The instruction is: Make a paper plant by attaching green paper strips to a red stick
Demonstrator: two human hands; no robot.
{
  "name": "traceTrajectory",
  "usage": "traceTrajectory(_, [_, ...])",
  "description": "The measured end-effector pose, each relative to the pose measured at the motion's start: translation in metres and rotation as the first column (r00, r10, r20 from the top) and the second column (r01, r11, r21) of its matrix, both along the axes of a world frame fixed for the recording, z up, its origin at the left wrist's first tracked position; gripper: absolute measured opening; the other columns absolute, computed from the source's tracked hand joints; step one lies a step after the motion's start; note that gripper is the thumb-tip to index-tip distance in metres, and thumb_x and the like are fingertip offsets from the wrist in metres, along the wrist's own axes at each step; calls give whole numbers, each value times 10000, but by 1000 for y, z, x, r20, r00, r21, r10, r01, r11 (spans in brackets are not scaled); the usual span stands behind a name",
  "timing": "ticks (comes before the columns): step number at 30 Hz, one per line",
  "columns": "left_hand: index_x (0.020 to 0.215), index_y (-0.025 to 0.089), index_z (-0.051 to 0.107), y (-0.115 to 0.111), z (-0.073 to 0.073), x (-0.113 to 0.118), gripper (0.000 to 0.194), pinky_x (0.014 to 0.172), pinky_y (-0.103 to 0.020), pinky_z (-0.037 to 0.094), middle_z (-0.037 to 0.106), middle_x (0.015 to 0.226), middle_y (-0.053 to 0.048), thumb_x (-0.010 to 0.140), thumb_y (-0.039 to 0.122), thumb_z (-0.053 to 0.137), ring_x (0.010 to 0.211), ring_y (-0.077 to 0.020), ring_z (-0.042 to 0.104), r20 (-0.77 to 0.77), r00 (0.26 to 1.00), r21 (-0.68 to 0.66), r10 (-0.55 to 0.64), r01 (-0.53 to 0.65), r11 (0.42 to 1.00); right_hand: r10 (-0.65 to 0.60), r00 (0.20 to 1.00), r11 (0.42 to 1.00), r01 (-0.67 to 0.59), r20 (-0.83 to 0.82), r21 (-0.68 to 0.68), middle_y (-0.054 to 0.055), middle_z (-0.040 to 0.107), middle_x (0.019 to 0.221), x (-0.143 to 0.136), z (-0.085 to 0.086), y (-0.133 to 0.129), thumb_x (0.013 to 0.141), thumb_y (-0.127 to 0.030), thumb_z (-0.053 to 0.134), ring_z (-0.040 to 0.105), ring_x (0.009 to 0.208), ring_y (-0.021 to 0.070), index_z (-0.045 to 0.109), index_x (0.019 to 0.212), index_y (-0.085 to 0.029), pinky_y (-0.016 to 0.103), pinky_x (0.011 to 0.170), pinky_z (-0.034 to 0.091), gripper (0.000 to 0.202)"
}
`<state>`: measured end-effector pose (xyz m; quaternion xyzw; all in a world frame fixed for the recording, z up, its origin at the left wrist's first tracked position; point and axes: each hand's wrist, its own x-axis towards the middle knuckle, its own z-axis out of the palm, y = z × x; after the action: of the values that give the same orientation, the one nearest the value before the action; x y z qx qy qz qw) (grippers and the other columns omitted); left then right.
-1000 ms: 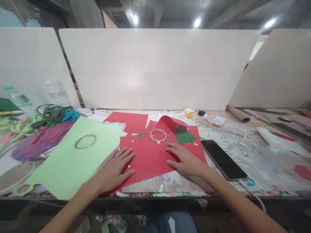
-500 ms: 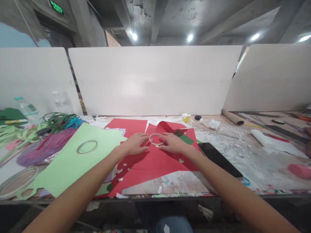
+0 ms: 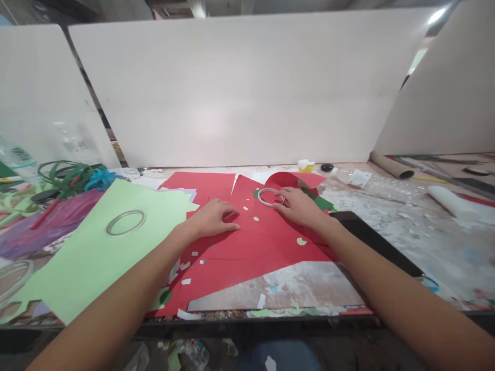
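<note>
A thin whitish ring, which looks like a narrow roll of tape (image 3: 259, 198), sits over red paper (image 3: 247, 247). My right hand (image 3: 299, 207) has its thumb and fingers closed on the ring's right edge. To the left, my left hand (image 3: 211, 218) rests low over the same paper, thumb and fingers apart with nothing between them. Small pale paper scraps (image 3: 186, 281) lie scattered near it. A second similar ring (image 3: 109, 226) lies flat on light green paper (image 3: 93, 257). Green paper (image 3: 324, 202) shows just beyond my right hand.
A black tablet-like slab (image 3: 367, 242) lies right of my right forearm. Farther right are a clear plastic bottle (image 3: 381, 188) and a cardboard tube (image 3: 392, 166). Green strips (image 3: 69, 175) and purple plastic (image 3: 54, 221) are heaped left. A white partition (image 3: 247, 93) stands behind.
My view has tilted down. My right hand has drawn the ring away from my left hand, which was close to its left side before; the gap between the hands has widened.
</note>
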<state>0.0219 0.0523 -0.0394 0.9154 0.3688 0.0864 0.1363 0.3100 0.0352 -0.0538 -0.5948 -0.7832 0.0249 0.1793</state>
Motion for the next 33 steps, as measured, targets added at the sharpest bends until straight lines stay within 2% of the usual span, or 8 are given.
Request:
traceTrajectory(3, [1163,226,629,5,-5,-7,422,863,-353,454,653,1176,-76,840,488,561,1035,-260,593,59,998,-17,5,-4,1000,199,979,980,-197,-44,40,108,557,1349,-17,-2,-8,880,-496,555,490,1246,302,591,1249,-234,433,1007,415,454])
traceTrajectory(5, [1196,228,612,8,-8,-12,434,858,-350,461,623,1239,-78,849,481,547,1056,-257,588,82,995,-13,50,-49,999,250,968,968,-250,-13,-3,120,546,1352,-26,-2,-13,852,-581,563,465,1268,323,592,1250,-229,443,996,424,533])
traceTrajectory(10, [1037,235,672,11,-9,-14,272,799,-307,471,690,1065,-42,886,347,475,923,-205,630,79,991,37,106,-110,993,252,966,964,-245,63,-105,148,559,1304,-35,-1,-19,866,-581,541,534,1165,338,586,1252,-218,435,903,462,532])
traceTrajectory(13, [1010,278,688,15,-3,-17,260,797,-254,473,703,1062,4,882,336,469,933,-173,642,7,969,79,247,-247,966,242,968,966,-234,65,-109,140,600,1201,-34,1,-18,879,-554,530,582,1057,309,616,1192,-215,394,828,472,469])
traceTrajectory(16, [1136,265,647,24,3,-36,357,863,-310,474,657,1216,-42,854,411,485,1086,-246,608,-43,878,160,476,-465,871,221,974,970,-214,50,-118,139,600,1182,-35,1,-17,880,-541,532,591,1015,295,628,1166,-212,371,793,466,446])
traceTrajectory(20, [1283,148,546,32,-3,-70,576,896,-551,436,542,1344,-211,830,490,450,1186,-436,508,-110,681,226,724,-692,685,218,975,969,-213,30,-122,131,613,1139,-35,0,-18,885,-531,527,593,989,283,630,1161,-219,352,775,462,429])
traceTrajectory(26, [1303,175,526,36,-21,-86,582,931,-607,386,508,1389,-191,896,513,282,1238,-436,450,-181,630,230,755,-719,655,222,975,971,-218,24,-94,118,639,1055,-37,3,-19,914,-508,496,597,948,279,656,1072,-225,358,765,457,362])
traceTrajectory(33, [1383,175,467,50,0,-108,588,914,-484,461,511,1396,-168,862,437,391,1193,-368,537,-173,632,243,755,-716,655,229,973,971,-226,29,-79,115,642,1032,-36,1,-19,916,-487,518,593,914,261,655,1072,-221,334,738,439,337])
